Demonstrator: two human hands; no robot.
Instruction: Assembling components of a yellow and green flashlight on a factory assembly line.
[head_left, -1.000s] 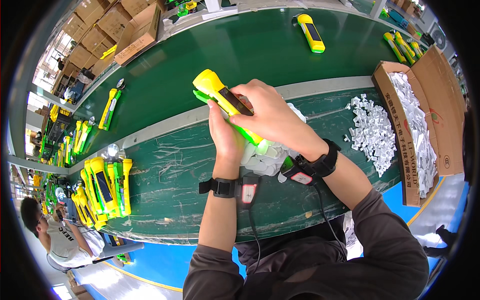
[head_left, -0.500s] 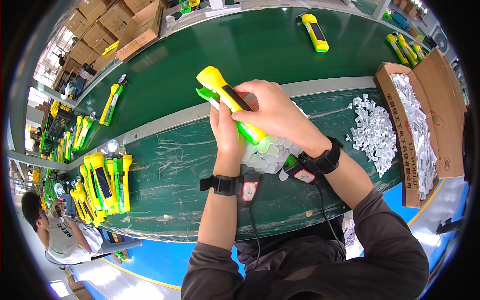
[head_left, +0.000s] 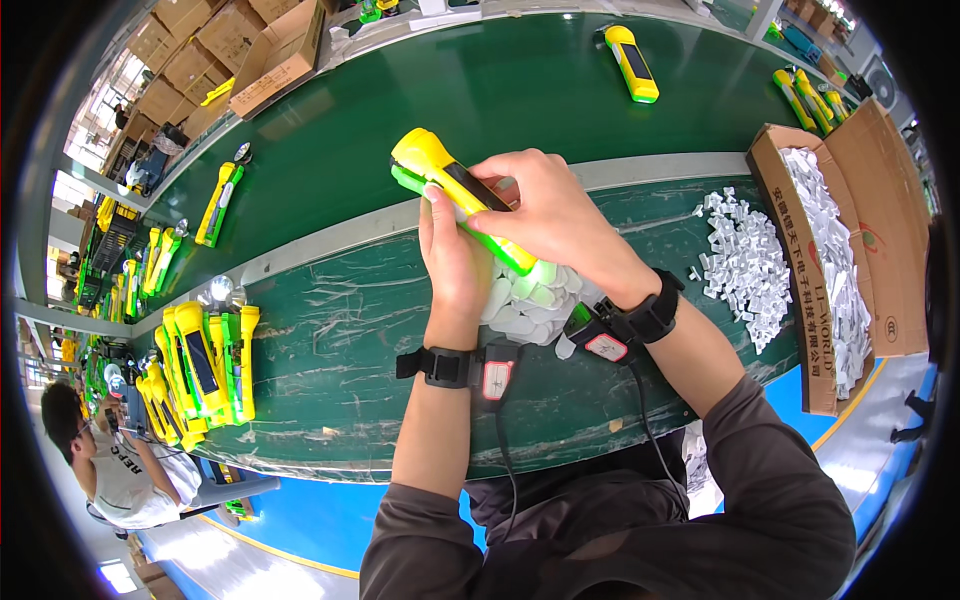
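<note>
Both of my hands are closed on a yellow and green flashlight [head_left: 420, 152] with a dark panel along its body. It lies tilted above the bench, its wide head pointing to the far left. My left hand [head_left: 455, 262] wraps its near left side, the thumb against the green edge. From the right, my right hand [head_left: 552, 208] grips the body, with fingers over the panel; some fingertips are hidden. Below the flashlight's lower end, a pile of flat, translucent white oval pieces [head_left: 528, 318] rests on the green bench [head_left: 340, 370].
Several flashlights [head_left: 205, 360] are bunched at the bench's left end. On the right are a heap of small white plastic parts [head_left: 745, 270] and a cardboard box [head_left: 822, 330] holding more. Another flashlight [head_left: 632, 65] lies on the green conveyor [head_left: 480, 90]. A seated person [head_left: 135, 475] works at far left.
The green strip by the flashlight's head stood out from the body and now sits closer against it. My left thumb has moved up along that edge; the right hand has shifted slightly.
</note>
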